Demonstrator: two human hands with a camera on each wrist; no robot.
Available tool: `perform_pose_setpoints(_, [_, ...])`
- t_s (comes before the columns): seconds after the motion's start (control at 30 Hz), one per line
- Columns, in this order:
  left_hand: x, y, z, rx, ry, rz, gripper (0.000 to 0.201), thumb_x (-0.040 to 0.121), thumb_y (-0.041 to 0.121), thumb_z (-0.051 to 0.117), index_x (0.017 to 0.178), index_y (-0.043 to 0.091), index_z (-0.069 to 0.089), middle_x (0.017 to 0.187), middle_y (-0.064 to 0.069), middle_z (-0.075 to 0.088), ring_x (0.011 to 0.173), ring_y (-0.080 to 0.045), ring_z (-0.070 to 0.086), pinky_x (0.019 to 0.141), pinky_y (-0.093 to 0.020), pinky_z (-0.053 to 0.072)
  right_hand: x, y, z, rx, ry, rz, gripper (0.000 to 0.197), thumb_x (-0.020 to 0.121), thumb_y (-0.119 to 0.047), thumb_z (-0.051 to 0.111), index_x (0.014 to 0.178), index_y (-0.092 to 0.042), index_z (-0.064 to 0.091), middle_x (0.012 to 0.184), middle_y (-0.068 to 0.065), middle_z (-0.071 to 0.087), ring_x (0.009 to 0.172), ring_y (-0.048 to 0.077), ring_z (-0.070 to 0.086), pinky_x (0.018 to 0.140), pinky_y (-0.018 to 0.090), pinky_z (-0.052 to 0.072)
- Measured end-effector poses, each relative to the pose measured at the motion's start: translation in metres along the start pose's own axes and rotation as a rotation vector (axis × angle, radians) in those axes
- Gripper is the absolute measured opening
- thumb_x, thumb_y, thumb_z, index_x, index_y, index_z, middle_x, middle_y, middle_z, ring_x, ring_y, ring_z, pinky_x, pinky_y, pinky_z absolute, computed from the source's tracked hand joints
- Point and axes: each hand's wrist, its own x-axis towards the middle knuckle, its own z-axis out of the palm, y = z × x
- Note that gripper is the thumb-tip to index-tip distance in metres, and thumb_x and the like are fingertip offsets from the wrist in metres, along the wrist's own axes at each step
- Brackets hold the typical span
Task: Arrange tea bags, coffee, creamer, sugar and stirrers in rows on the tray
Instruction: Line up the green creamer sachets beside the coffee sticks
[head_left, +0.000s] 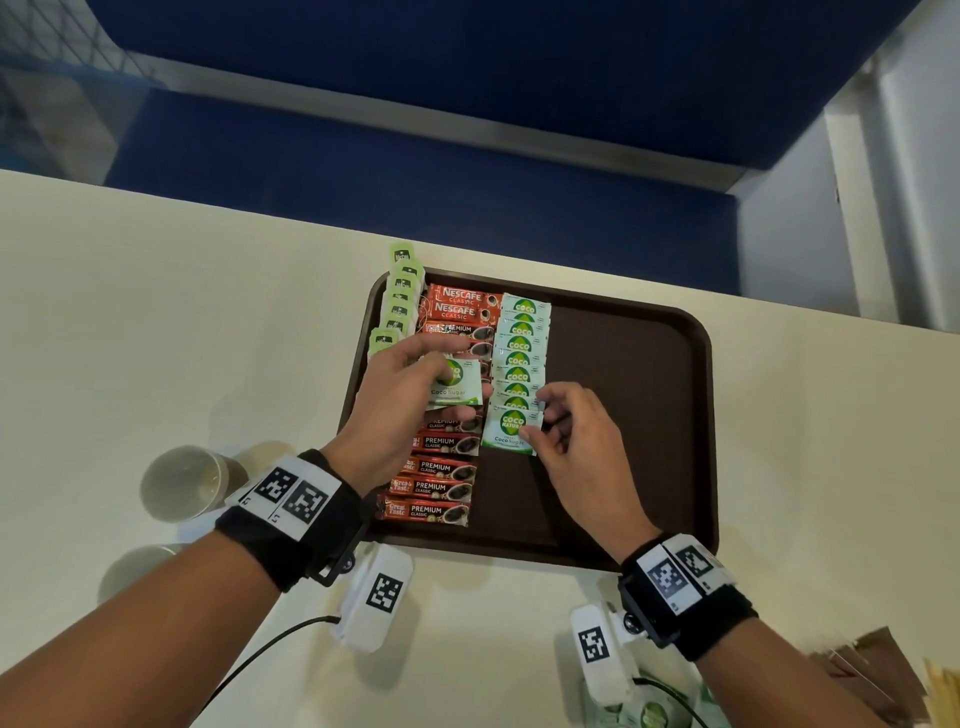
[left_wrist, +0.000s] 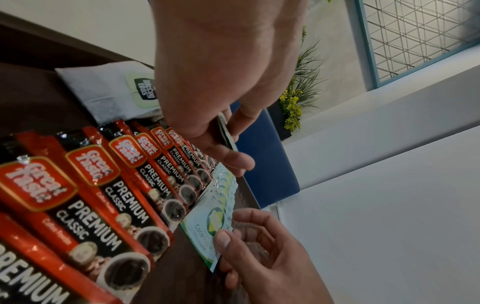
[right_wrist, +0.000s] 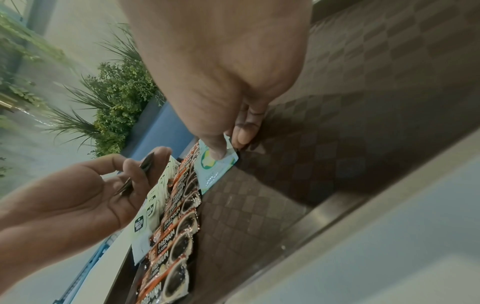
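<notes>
A brown tray (head_left: 623, 364) holds a column of green-tagged tea bags (head_left: 399, 304) at its left edge, a column of red coffee sachets (head_left: 441, 462) beside it, and a column of white-green Coco sugar packets (head_left: 519, 358). My left hand (head_left: 410, 384) hovers over the coffee column, gripping a small stack of sugar packets (head_left: 457, 387), seen edge-on as sugar packets (left_wrist: 227, 131). My right hand (head_left: 550, 421) pinches the nearest sugar packet (head_left: 509, 426) of the column at its right edge, thumb on top; this sugar packet (right_wrist: 215, 164) lies on the tray.
A clear plastic cup (head_left: 182, 483) stands left of the tray on the cream table (head_left: 182, 312). Brown packets and wooden stirrers (head_left: 935, 686) lie at the bottom right, green packets (head_left: 649, 717) near the bottom edge. The tray's right half (head_left: 634, 415) is bare.
</notes>
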Motion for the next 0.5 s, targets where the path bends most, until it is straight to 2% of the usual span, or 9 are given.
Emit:
perform_pose_setpoints(0.07, [-0.001, 0.000, 0.001, 0.000, 0.001, 0.015, 0.032, 0.104, -0.005, 0.053, 0.124, 0.008, 0.074, 0.122, -0.009, 0.075, 0.096, -0.031, 0.083, 0.069, -0.039, 0.068, 0.000, 0.000, 0.000, -0.006, -0.001, -0.003, 0.035, 0.094, -0.013, 0.081, 0.120, -0.023, 0.061, 0.103, -0.002, 0.056, 0.082, 0.015, 0.059, 0.074, 0.026, 0.055])
perform_pose_setpoints(0.23, [-0.002, 0.000, 0.002, -0.001, -0.003, 0.041, 0.034, 0.104, -0.004, 0.059, 0.130, 0.016, 0.070, 0.132, -0.006, 0.069, 0.100, -0.027, 0.082, 0.068, -0.037, 0.069, 0.000, 0.001, 0.000, -0.021, 0.003, 0.000, 0.035, 0.094, -0.016, 0.082, 0.121, -0.024, 0.061, 0.105, -0.003, 0.056, 0.081, 0.015, 0.060, 0.073, 0.027, 0.056])
perform_pose_setpoints(0.37, [-0.004, -0.001, 0.003, -0.003, -0.023, 0.042, 0.041, 0.103, -0.001, 0.067, 0.135, 0.023, 0.063, 0.136, -0.005, 0.068, 0.102, -0.027, 0.082, 0.067, -0.036, 0.068, 0.002, -0.007, -0.005, -0.028, 0.103, 0.010, 0.029, 0.096, -0.025, 0.080, 0.120, -0.023, 0.064, 0.113, -0.005, 0.054, 0.083, 0.008, 0.063, 0.073, 0.015, 0.053])
perform_pose_setpoints(0.43, [-0.005, -0.002, 0.004, 0.018, -0.052, 0.052, 0.046, 0.100, 0.001, 0.073, 0.138, 0.024, 0.060, 0.135, -0.006, 0.068, 0.100, -0.028, 0.082, 0.066, -0.035, 0.068, 0.006, -0.017, -0.008, 0.098, 0.125, 0.074, 0.026, 0.097, -0.035, 0.079, 0.118, -0.025, 0.067, 0.112, -0.006, 0.061, 0.086, 0.008, 0.066, 0.075, 0.016, 0.055])
perform_pose_setpoints(0.5, [-0.006, -0.003, 0.005, 0.066, -0.088, 0.070, 0.050, 0.096, 0.005, 0.078, 0.139, 0.024, 0.060, 0.137, -0.007, 0.068, 0.102, -0.030, 0.081, 0.068, -0.038, 0.069, 0.011, -0.031, -0.012, 0.315, 0.051, 0.173, 0.024, 0.097, -0.041, 0.076, 0.115, -0.026, 0.071, 0.107, -0.002, 0.072, 0.088, 0.011, 0.070, 0.073, 0.022, 0.058])
